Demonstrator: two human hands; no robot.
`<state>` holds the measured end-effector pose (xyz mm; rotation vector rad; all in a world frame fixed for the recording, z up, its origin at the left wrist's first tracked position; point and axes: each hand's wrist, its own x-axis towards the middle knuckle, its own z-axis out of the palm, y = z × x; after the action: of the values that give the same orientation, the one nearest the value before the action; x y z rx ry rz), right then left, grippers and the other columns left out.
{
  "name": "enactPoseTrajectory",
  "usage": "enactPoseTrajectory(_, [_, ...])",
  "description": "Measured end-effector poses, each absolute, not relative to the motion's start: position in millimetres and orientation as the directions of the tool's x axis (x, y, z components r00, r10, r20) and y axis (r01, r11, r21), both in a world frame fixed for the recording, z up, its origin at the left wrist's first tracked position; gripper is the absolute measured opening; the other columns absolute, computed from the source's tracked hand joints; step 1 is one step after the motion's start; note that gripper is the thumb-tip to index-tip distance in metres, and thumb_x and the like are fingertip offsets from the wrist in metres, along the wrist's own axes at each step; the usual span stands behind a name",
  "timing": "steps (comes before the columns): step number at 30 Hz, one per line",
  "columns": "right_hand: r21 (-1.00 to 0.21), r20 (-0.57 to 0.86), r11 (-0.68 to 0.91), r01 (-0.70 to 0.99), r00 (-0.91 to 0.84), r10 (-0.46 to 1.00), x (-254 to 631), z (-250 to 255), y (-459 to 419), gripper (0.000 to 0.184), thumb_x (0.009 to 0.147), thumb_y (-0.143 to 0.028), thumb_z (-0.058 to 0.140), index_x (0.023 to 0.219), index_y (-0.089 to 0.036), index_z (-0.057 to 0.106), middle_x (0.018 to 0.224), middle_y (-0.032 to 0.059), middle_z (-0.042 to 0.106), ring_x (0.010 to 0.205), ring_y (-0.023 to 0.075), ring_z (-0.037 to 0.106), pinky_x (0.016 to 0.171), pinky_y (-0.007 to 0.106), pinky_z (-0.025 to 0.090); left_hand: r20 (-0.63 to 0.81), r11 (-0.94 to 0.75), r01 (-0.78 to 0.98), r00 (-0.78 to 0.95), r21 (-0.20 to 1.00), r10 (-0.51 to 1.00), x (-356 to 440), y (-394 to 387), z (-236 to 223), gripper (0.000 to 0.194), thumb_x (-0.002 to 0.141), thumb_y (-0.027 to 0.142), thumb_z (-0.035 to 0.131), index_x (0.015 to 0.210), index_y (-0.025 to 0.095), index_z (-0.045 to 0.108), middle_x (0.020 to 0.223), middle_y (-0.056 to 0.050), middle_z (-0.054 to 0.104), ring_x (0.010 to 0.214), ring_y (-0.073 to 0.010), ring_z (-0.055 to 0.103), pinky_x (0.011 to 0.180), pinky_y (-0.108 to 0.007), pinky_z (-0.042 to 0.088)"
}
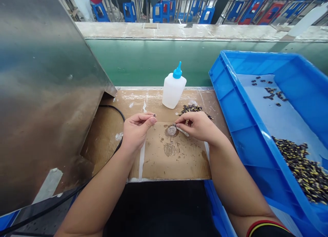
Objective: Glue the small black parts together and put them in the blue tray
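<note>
Our left hand (137, 129) is closed in a pinch, thumb and forefinger pressed together on a tiny dark part (154, 115) (too small for us to make out its shape). Our right hand (197, 126) pinches a thin white stick (182, 131) between its fingers, the stick's near end just beside a round metal disc (171, 130). That disc lies on a stained cardboard sheet (176, 165), with both hands held just above the sheet. Beyond them stand a white squeeze bottle (173, 92) with a blue nozzle (177, 71) and a small heap of dark-and-yellow parts (193, 109). To our right, a blue plastic tray (256, 141) holds more of these parts (304, 168) on a pale liner, while a stainless steel panel (46, 93) rises on our left, a black cable (112, 109) running beside it
</note>
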<state>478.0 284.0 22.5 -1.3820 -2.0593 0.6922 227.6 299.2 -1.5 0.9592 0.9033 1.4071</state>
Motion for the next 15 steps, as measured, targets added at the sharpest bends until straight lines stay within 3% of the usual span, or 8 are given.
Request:
enactPoseTrajectory(4, [-0.675,0.199,0.333,0.658,-0.272,0.942,481,20,285,0.008,0.088,-0.023,0.074,0.089,-0.023,0.081,0.081,-0.0004,0.079,0.064,0.0121,0.064,0.068,0.029,0.050,0.040,-0.033,-0.420,0.008,0.907,0.999,227,299,0,0.031,0.059,0.036,0.106,0.071,0.021,0.081,0.087,-0.006,0.078,0.080,-0.0113,0.072,0.079,-0.020,0.058])
enactPoseTrajectory(7, [-0.744,0.229,0.288,0.603,-0.175,0.958,478,22,282,0.010,0.089,-0.030,0.076,0.090,-0.021,0.080,0.081,0.0020,0.078,0.064,0.0126,0.064,0.064,0.029,0.051,-0.033,0.067,-0.498,0.076,0.864,0.997,227,298,3,0.034,0.056,0.035,0.108,0.071,0.020,0.081,0.085,-0.005,0.078,0.075,-0.0096,0.072,0.074,-0.017,0.059])
enactPoseTrajectory(11, [-0.907,0.254,0.272,0.322,-0.098,0.962,457,25,272,0.016,0.090,-0.035,0.078,0.088,-0.019,0.076,0.081,0.0040,0.075,0.067,0.0143,0.067,0.060,0.028,0.054,-0.130,0.225,-0.570,0.202,0.791,0.971,228,296,8,0.036,0.054,0.033,0.109,0.067,0.019,0.078,0.082,-0.004,0.077,0.068,-0.0063,0.069,0.066,-0.012,0.057])
enactPoseTrajectory(15, [-0.938,0.344,0.347,0.026,-0.088,0.935,429,23,261,0.011,0.093,-0.032,0.078,0.096,-0.022,0.077,0.087,0.0029,0.076,0.071,0.0139,0.069,0.064,0.028,0.059,-0.152,0.291,-0.588,0.276,0.755,0.949,230,292,10,0.039,0.055,0.032,0.109,0.064,0.018,0.073,0.083,-0.002,0.076,0.067,-0.0048,0.067,0.063,-0.010,0.055])
